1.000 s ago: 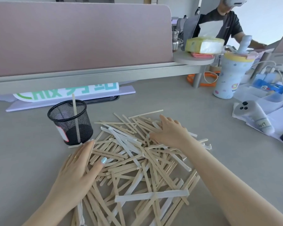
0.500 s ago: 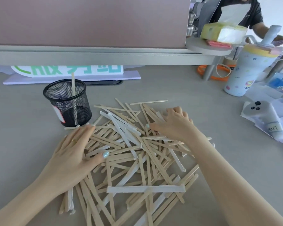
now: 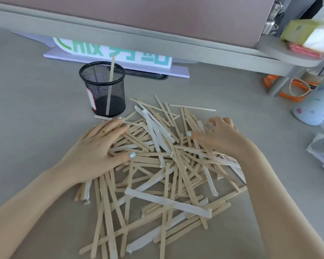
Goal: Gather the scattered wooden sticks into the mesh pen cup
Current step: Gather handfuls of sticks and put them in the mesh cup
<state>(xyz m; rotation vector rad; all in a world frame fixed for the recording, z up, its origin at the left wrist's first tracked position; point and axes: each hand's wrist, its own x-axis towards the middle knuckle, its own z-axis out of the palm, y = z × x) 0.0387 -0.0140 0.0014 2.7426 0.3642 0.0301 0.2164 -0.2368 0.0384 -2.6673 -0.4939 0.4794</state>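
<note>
Here your left hand point(image 3: 99, 148) lies flat, palm down and fingers spread, on the left side of the pile of sticks point(image 3: 157, 174), gripping nothing; a ring shows on one finger and the thumb points in toward the middle of the heap. Your right hand point(image 3: 219, 135) rests on the far right part of the pile with its fingers curled down among the sticks, and you cannot tell from this view whether any stick is actually pinched between them. The sticks lie crossed over one another in a loose heap in the middle of the desk point(image 3: 36, 128), running from just in front of the pen cup point(image 3: 103, 88) down toward the near edge, with some pale paper-wrapped ones mixed in among the bare wood. A single stick point(image 3: 192, 107) lies apart at the far edge of the heap. The black mesh pen cup stands upright toward the far left of the desk, just beyond your left fingertips, and holds one upright stick point(image 3: 110, 86) leaning against its rim. Behind the cup a white sign point(image 3: 112, 53) with green lettering sits under the divider panel point(image 3: 138, 15). At the right edge of the desk stands a pale bottle point(image 3: 314, 109).
</note>
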